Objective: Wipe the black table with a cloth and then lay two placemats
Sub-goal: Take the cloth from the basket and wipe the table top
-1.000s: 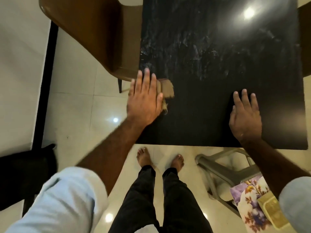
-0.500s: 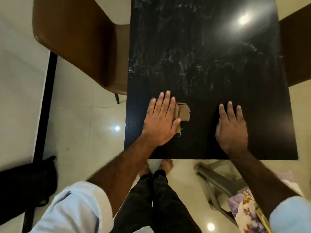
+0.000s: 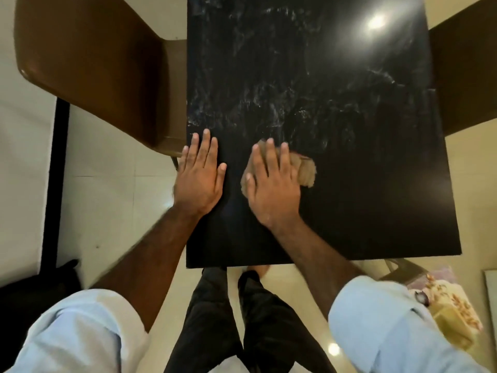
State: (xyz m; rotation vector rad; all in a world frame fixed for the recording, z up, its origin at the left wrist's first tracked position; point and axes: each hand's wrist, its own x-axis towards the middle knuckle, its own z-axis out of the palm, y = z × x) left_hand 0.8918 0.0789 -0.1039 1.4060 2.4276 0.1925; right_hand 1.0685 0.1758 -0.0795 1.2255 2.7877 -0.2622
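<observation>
The big shiny black desk (image 3: 349, 211) still shows white smears (image 3: 255, 98) farther up. The left hand (image 3: 199, 181) now lies flat, grip spread, holding nothing. The right hand (image 3: 273, 187) has taken over, its flat spread fingers pressing the small brown cloth (image 3: 305, 172) near the desk's middle. I think more wiping is needed.

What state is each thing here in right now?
black table: whitish streaks across the far half, near part dark and plain.
cloth: crumpled, under the right hand.
right hand: fingers straight, pressing the cloth.
left hand: flat on the table's left edge.
brown chair: tucked against the table's left side.
</observation>
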